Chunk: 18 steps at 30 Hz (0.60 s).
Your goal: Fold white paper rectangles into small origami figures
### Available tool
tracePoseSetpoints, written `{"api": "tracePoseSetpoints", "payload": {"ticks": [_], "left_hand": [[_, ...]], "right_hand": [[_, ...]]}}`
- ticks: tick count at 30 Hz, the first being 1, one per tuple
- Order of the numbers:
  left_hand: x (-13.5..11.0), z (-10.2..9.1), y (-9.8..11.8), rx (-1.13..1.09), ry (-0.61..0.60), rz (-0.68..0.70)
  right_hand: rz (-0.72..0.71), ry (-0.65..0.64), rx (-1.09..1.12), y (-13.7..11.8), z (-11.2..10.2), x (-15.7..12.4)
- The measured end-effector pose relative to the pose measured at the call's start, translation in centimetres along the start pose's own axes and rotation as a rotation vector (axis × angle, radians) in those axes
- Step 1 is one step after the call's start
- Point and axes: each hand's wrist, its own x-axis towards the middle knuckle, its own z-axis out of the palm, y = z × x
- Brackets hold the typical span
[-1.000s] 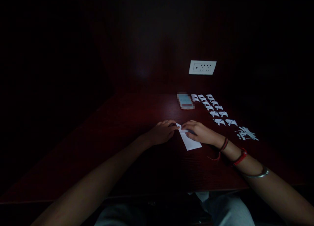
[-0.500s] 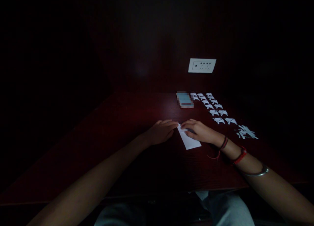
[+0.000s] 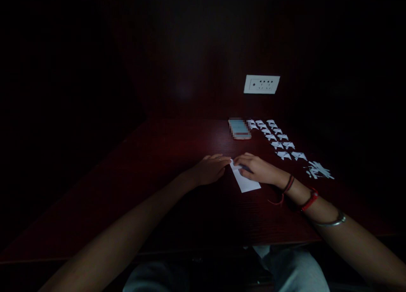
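Observation:
A white sheet of paper (image 3: 248,184) lies on the dark red table, with a narrow fold showing along its far end. Stretched fingers of my left hand (image 3: 208,169) reach that end at its left corner, palm down; a ring is on one finger. Over the right part of the far end, my right hand (image 3: 257,167) holds the paper against the table with bent fingers. Its thumb rests on the sheet nearer to me, apart from the forefinger. The right hand covers part of the fold.
A phone (image 3: 240,129) with a blurred screen lies beyond my hands. Several small folded paper pieces (image 3: 283,155) stand in rows at the right, close to a heap of white paper strips (image 3: 319,170). A socket plate (image 3: 261,84) is on the back wall.
Almost nothing differs. Both hands stay on the far end of the paper, and the view has shifted very slightly.

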Motion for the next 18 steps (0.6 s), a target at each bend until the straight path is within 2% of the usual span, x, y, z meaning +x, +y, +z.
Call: {"api": "tracePoseSetpoints", "payload": {"ticks": [18], "left_hand": [[0.1,-0.6,0.6,0.007,0.0,-0.033]], "right_hand": [[0.054,-0.08,-0.067,-0.5,-1.1,-0.3]]}}
